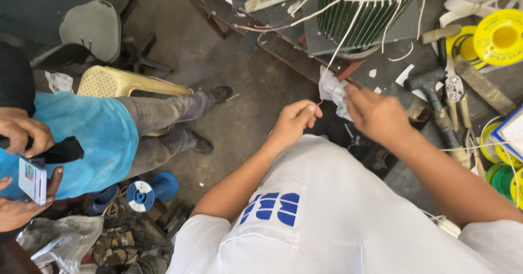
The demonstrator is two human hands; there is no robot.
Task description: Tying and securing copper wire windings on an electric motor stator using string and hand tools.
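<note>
Head view: left hand (294,120) pinches a thin white string (341,44) that runs up to the ribbed motor part (366,13). Right hand (376,113) grips crumpled white paper (333,93) beside it.

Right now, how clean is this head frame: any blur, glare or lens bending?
Head view: even daylight, soft shadows, no strong glare. The right hand is slightly motion-blurred, while the left hand pinching the thin white wire is sharper. The wide lens bends the edges. The floor corner at lower left is dim.

Two hammers (436,97), one blue spool (150,191)
</note>
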